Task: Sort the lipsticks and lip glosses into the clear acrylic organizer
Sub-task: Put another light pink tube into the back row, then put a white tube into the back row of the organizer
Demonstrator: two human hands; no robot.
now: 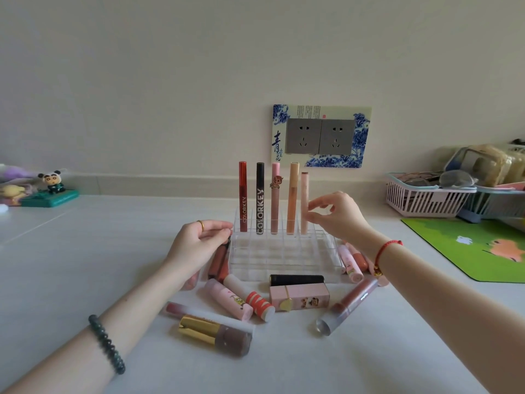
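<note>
Right grip (336, 216) pinches pale pink tube (304, 194), upright in organizer (284, 251)

"COLORKEY" — red tube (243, 200), black tube (260, 200)

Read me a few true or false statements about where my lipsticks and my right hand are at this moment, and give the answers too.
1. In the back row of the organizer, five tubes stand upright. True.
2. The right hand pinches the red tube at the row's left end. False: it pinches the pale pink tube at the right end.
3. A black lipstick lies on its side by the organizer's front edge. True.
4. The gold-capped tube stands in the organizer. False: it lies on the table, nearer the person.
5. The organizer's front rows are full. False: nothing shows in them.
</note>
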